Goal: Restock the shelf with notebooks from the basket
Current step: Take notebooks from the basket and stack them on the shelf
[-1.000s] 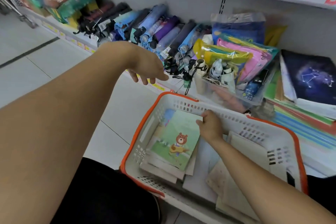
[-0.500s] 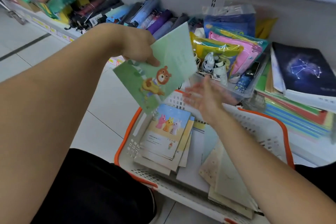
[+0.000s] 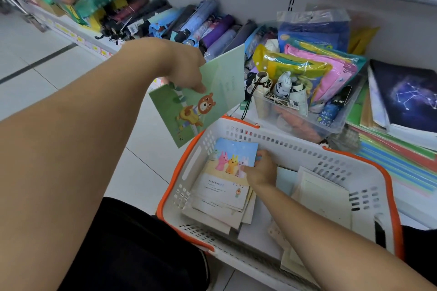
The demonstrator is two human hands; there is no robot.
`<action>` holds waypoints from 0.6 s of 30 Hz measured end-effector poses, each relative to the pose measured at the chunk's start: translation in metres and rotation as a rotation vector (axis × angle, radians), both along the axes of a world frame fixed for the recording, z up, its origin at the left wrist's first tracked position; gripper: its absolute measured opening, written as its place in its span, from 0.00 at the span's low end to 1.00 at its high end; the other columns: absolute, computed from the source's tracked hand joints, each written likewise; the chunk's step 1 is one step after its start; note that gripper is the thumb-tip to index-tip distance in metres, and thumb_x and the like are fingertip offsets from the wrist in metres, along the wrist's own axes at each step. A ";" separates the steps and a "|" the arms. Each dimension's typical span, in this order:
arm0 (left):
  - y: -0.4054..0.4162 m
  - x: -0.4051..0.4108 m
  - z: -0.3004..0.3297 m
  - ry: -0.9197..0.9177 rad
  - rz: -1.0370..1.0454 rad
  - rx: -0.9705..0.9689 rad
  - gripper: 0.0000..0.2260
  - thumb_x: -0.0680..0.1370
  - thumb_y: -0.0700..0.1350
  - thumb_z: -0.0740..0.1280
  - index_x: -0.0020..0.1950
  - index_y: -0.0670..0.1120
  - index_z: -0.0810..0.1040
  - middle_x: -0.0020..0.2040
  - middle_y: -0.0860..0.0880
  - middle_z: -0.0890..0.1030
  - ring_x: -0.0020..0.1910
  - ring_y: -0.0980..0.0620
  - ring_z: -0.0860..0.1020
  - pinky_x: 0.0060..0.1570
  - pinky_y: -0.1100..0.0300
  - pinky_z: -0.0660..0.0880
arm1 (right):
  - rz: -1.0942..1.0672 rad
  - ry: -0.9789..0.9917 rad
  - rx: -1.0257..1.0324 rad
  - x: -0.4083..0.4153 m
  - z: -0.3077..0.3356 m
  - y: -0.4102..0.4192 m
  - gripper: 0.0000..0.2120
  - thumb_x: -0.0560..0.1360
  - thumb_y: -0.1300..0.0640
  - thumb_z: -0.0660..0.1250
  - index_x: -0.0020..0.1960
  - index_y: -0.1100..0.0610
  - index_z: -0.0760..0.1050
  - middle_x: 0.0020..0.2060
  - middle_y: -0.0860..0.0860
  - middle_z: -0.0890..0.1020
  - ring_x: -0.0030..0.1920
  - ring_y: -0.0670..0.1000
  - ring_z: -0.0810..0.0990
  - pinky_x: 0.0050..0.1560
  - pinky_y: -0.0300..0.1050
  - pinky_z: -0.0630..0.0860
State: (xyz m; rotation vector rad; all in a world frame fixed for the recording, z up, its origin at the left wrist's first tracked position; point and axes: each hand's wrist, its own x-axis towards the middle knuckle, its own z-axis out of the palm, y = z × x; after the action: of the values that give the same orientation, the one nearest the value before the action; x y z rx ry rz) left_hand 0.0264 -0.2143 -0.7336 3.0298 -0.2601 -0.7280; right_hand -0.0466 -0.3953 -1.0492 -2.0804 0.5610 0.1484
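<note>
While crouching over white slotted plastic basket with orange rim (image 3: 295, 149), working both hands in parallel. Left hand (image 3: 186, 71) pinching thin green bear-cover notebook (image 3: 201, 101), thumb on cover, fingers hidden behind; holding it up and left of basket, clear of rim, probably parking it so right hand can fetch another. Right hand (image 3: 260, 171) reaching down inside basket, fingers curling round right edge of blue notebook with pink and orange rabbits (image 3: 233, 160), thumb pressing on cover; looking like the start of a lift, grip not fully visible.

Rabbit notebook lying on top of loose stack in basket's left half; more pale paper-cover notebooks (image 3: 324, 194) lying flat in right half, so plenty left to move. Basket sitting just in front of low white shelf (image 3: 402, 189), keeping each transfer short.

Beyond basket, on shelf: dark navy constellation-cover notebook (image 3: 406, 94) topping a stack at far right, likely the drop zone. Clear plastic bin (image 3: 307, 120) of small folded items directly behind basket; row of folded umbrellas (image 3: 208, 28) further left.

Risk: thin cover held by one pinch, may flex or slip.
</note>
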 end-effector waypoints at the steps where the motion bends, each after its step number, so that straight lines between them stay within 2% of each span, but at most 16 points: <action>1: 0.000 0.001 -0.001 0.003 0.006 0.003 0.15 0.77 0.52 0.70 0.58 0.44 0.80 0.48 0.47 0.81 0.47 0.44 0.81 0.53 0.48 0.79 | 0.007 -0.037 -0.040 -0.001 -0.001 -0.003 0.15 0.71 0.60 0.76 0.52 0.54 0.72 0.48 0.50 0.80 0.50 0.57 0.81 0.44 0.46 0.75; 4: 0.000 0.002 -0.002 0.023 0.033 -0.002 0.16 0.77 0.51 0.69 0.59 0.43 0.78 0.49 0.45 0.81 0.47 0.41 0.82 0.51 0.46 0.80 | 0.043 -0.083 -0.108 -0.003 0.006 -0.011 0.03 0.79 0.61 0.67 0.50 0.59 0.73 0.47 0.54 0.81 0.47 0.58 0.79 0.43 0.48 0.73; 7: 0.005 0.003 -0.002 -0.011 0.089 0.001 0.15 0.79 0.49 0.68 0.60 0.41 0.77 0.51 0.43 0.82 0.48 0.41 0.83 0.53 0.44 0.80 | 0.085 -0.294 -0.022 0.001 0.043 -0.029 0.02 0.81 0.64 0.62 0.49 0.62 0.71 0.42 0.58 0.79 0.43 0.58 0.78 0.38 0.46 0.65; 11: 0.013 0.003 0.003 -0.155 0.183 -0.048 0.11 0.79 0.43 0.63 0.60 0.40 0.76 0.53 0.40 0.81 0.49 0.40 0.82 0.51 0.46 0.80 | -0.033 -0.583 0.295 0.017 0.144 -0.053 0.09 0.81 0.66 0.61 0.47 0.55 0.68 0.33 0.43 0.75 0.33 0.40 0.73 0.32 0.38 0.66; 13: 0.011 0.002 0.004 -0.105 0.287 -0.298 0.09 0.81 0.45 0.64 0.57 0.43 0.77 0.51 0.42 0.82 0.44 0.43 0.82 0.44 0.49 0.81 | -0.146 -0.573 0.558 0.031 0.193 -0.060 0.10 0.82 0.64 0.61 0.44 0.53 0.69 0.33 0.44 0.77 0.33 0.43 0.74 0.35 0.39 0.71; 15: 0.003 -0.001 0.007 0.073 0.473 -0.788 0.09 0.81 0.48 0.64 0.56 0.44 0.79 0.49 0.44 0.84 0.40 0.45 0.82 0.41 0.52 0.81 | -0.179 -0.498 0.865 0.044 0.235 -0.065 0.08 0.82 0.63 0.61 0.46 0.56 0.73 0.38 0.52 0.82 0.37 0.51 0.80 0.39 0.46 0.78; 16: -0.003 -0.005 0.013 0.154 0.563 -1.018 0.10 0.81 0.49 0.65 0.56 0.44 0.80 0.48 0.44 0.86 0.39 0.46 0.84 0.41 0.51 0.82 | -0.180 -0.478 0.929 0.050 0.253 -0.067 0.07 0.82 0.62 0.61 0.47 0.57 0.75 0.41 0.54 0.83 0.38 0.52 0.81 0.42 0.48 0.80; 18: -0.016 -0.007 0.026 0.111 0.680 -1.283 0.12 0.80 0.52 0.66 0.56 0.45 0.81 0.43 0.45 0.87 0.35 0.47 0.84 0.36 0.47 0.82 | -0.190 -0.466 0.835 0.061 0.286 -0.066 0.06 0.82 0.60 0.63 0.47 0.56 0.75 0.42 0.53 0.81 0.40 0.51 0.79 0.49 0.50 0.77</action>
State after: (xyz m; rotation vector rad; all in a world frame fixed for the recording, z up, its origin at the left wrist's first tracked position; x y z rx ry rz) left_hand 0.0198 -0.2306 -0.7080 1.6654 0.2338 -0.3900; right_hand 0.0144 -0.4609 -0.7627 -1.1826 0.3199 -0.1876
